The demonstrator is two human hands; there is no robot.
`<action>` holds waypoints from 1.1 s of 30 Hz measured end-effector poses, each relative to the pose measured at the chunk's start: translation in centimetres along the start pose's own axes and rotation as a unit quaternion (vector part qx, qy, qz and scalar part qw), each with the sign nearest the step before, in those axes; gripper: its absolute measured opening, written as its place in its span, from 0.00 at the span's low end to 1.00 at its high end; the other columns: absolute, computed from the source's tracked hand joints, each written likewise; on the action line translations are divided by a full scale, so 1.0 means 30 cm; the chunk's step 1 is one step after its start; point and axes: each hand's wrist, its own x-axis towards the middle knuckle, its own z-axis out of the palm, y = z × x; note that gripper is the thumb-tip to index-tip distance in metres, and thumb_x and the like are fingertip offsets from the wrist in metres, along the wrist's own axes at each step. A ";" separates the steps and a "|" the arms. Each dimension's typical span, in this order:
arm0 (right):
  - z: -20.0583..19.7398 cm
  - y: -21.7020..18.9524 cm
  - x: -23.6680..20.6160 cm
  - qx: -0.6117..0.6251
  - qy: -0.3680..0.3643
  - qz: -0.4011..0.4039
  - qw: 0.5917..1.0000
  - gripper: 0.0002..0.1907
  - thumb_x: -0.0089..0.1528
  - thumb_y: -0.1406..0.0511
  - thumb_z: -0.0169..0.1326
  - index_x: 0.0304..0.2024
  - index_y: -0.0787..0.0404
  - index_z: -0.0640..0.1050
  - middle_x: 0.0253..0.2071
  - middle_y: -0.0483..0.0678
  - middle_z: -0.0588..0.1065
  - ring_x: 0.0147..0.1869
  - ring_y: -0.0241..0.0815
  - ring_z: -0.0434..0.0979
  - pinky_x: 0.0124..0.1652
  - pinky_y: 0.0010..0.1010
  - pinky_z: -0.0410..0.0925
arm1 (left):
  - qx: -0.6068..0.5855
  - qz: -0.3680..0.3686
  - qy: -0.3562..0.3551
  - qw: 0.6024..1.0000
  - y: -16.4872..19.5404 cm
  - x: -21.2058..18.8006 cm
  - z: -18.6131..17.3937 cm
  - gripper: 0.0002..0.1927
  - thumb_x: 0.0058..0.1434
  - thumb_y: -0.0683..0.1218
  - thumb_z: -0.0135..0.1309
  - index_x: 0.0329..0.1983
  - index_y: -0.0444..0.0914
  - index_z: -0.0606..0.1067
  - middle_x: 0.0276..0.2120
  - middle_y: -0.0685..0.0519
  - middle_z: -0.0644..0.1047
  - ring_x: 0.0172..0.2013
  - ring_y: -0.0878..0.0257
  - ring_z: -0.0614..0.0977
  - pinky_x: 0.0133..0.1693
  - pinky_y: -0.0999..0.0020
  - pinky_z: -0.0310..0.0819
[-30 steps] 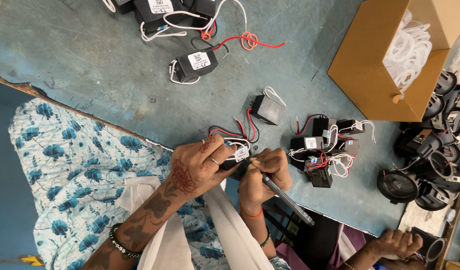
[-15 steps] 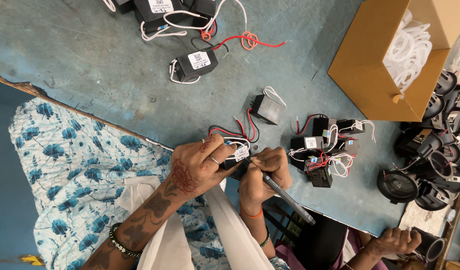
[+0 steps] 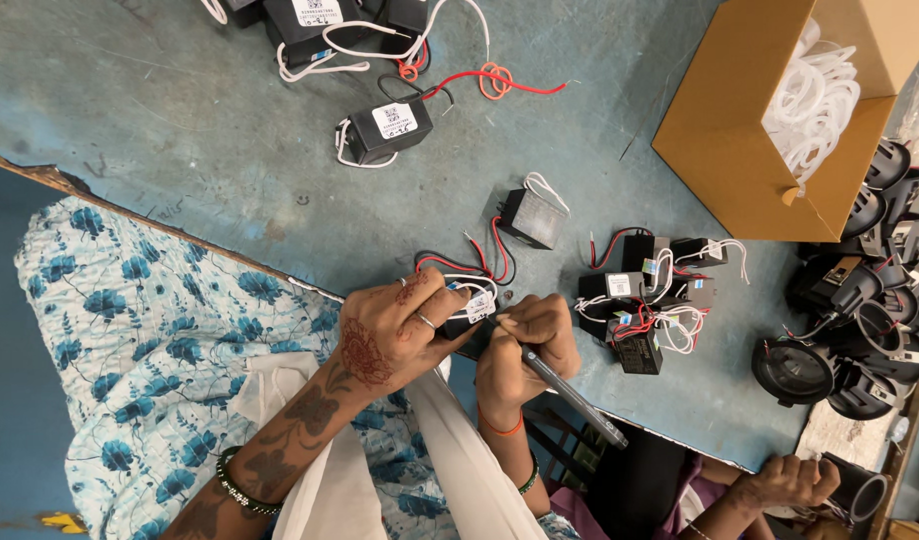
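Almost nothing has moved since a moment ago: my two hands stay together at the near edge of the table (image 3: 180, 150), and only the other person's hand (image 3: 780, 482) at the lower right has shifted a little.

My left hand (image 3: 395, 335), patterned with henna and wearing a ring, is closed around a small black box with a white label (image 3: 472, 308), holding it just over the table edge. Red, black and white wires trail from the box back onto the table.

My right hand (image 3: 525, 345) is curled around a dark pen (image 3: 570, 390), its tip resting on the box's label.

Just beyond my hands lies a single black box (image 3: 533, 217). To the right sits a cluster of similar boxes with tangled wires (image 3: 650, 300). Farther right are an open cardboard carton (image 3: 740, 140) holding white rings, and a heap of black round lamp housings (image 3: 860, 310). More labelled boxes (image 3: 385, 128) lie at the far side.
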 end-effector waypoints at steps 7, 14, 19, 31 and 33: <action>0.007 -0.005 0.002 -0.019 -0.002 0.006 1.000 0.06 0.50 0.80 0.47 0.25 0.69 0.66 0.28 0.50 0.64 0.30 0.38 0.64 0.34 0.26 0.61 | 0.005 -0.007 -0.007 1.000 -0.005 -0.012 0.008 0.18 0.53 0.52 0.71 0.41 0.41 0.79 0.37 0.56 0.74 0.26 0.64 0.79 0.28 0.69 0.75; 0.000 0.000 -0.001 -0.018 0.005 -0.001 1.000 0.06 0.49 0.80 0.46 0.25 0.68 0.66 0.29 0.51 0.64 0.29 0.38 0.64 0.34 0.27 0.61 | -0.002 0.000 0.000 1.000 -0.001 -0.001 0.000 0.19 0.53 0.52 0.71 0.42 0.40 0.79 0.38 0.55 0.74 0.26 0.64 0.79 0.28 0.69 0.76; -0.028 0.011 -0.001 0.078 0.034 0.010 0.996 0.06 0.51 0.79 0.45 0.26 0.66 0.64 0.29 0.50 0.63 0.29 0.37 0.62 0.33 0.26 0.61 | -0.018 -0.004 0.002 1.000 0.009 0.027 -0.033 0.18 0.56 0.50 0.67 0.46 0.41 0.77 0.45 0.55 0.75 0.36 0.60 0.84 0.36 0.68 0.80; -0.075 0.016 0.003 0.029 0.025 -0.042 0.998 0.07 0.49 0.81 0.47 0.26 0.68 0.66 0.29 0.51 0.63 0.29 0.41 0.65 0.33 0.28 0.63 | 0.258 -0.007 0.068 0.964 -0.185 0.415 -0.121 0.20 0.64 0.49 0.64 0.56 0.40 0.74 0.61 0.49 0.67 0.47 0.52 0.83 0.43 0.62 0.81; -0.073 0.018 0.004 0.029 0.029 -0.045 0.998 0.07 0.49 0.81 0.47 0.25 0.68 0.66 0.28 0.51 0.64 0.29 0.41 0.66 0.33 0.28 0.63 | 0.270 -0.012 0.028 0.962 -0.143 0.442 -0.085 0.16 0.67 0.45 0.61 0.57 0.41 0.74 0.63 0.48 0.68 0.42 0.53 0.82 0.39 0.61 0.80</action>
